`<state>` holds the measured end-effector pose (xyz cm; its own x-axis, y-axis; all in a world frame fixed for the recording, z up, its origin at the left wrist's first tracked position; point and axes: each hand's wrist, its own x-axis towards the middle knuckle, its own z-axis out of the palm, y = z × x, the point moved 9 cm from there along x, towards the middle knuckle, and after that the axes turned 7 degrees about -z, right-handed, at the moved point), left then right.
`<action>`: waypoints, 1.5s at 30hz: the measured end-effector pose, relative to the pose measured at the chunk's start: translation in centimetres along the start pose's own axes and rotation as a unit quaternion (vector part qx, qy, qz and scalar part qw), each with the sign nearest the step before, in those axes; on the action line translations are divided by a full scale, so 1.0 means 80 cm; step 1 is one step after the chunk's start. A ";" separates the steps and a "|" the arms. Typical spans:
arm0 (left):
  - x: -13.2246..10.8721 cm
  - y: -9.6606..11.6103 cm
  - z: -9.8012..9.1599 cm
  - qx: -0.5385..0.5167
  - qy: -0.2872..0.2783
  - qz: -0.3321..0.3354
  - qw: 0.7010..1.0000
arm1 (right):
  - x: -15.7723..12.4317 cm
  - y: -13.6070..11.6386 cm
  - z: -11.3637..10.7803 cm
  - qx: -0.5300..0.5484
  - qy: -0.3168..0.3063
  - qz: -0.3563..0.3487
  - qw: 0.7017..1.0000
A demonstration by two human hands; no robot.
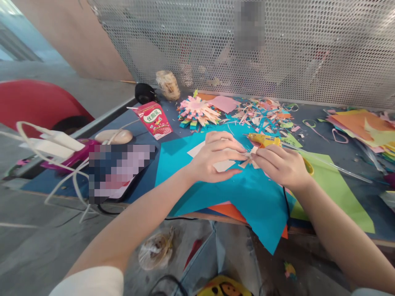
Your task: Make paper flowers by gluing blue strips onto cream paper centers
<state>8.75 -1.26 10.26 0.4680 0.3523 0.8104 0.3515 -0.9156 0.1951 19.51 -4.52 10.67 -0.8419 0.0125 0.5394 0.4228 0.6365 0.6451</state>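
Note:
My left hand (pixel 214 158) and my right hand (pixel 279 166) meet over a teal paper sheet (pixel 247 197), fingers pinched together on a small pale paper piece (pixel 249 156) held between them. A pale paper scrap (pixel 222 165) lies on the teal sheet under my left hand. A yellow glue gun (pixel 264 140) rests just behind my right hand. A pink and yellow paper flower (pixel 197 110) lies farther back.
A red drink carton (pixel 154 119), a beige mouse (pixel 113 136) and white cables (pixel 58 144) sit at the left. Paper scraps (pixel 265 113), a green sheet (pixel 339 189) and stacked coloured paper (pixel 364 125) spread right. A perforated metal screen (pixel 277 49) backs the table.

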 end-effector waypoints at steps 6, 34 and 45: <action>0.002 0.002 -0.006 -0.013 0.020 0.024 0.999 | -0.001 0.001 -0.002 0.000 0.007 -0.006 1.000; 0.004 -0.018 -0.008 -0.045 0.018 -0.057 0.997 | -0.012 0.007 0.009 0.082 -0.014 0.029 0.996; -0.013 -0.075 0.013 -0.258 0.002 -0.332 0.907 | -0.053 0.032 0.097 0.498 -0.093 0.401 0.763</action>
<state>6.99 4.06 7.67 0.2895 0.8592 0.4219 0.1277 -0.4715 0.8726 21.57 2.99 5.81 -0.5179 0.7567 0.3990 0.4403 0.6357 -0.6340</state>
